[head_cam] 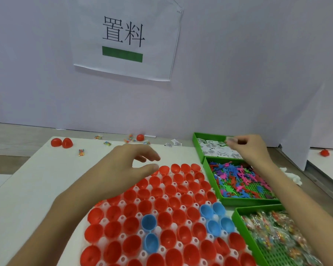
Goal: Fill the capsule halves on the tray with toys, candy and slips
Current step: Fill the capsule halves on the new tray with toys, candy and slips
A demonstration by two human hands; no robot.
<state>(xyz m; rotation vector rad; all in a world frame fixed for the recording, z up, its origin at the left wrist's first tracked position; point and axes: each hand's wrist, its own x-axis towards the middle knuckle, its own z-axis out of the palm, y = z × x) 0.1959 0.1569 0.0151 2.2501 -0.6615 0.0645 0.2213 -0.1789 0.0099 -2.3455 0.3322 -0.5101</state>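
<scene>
A paper slip (230, 139) is pinched by the right hand (252, 148), beyond and right of the capsule halves (167, 217) beneath the loosely spread left hand (123, 166).

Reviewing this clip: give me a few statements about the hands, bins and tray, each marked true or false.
1. The right hand pinches a slip over the slips bin. True.
2. The left hand holds a blue half. False: it hovers open over the tray, holding nothing.
3. Most halves on the tray are blue. False: most are red halves, with only a few blue halves.
4. The toy bin sits between the slips bin and the candy bin. True.
5. Loose halves lie on the table beyond the tray. True.
</scene>
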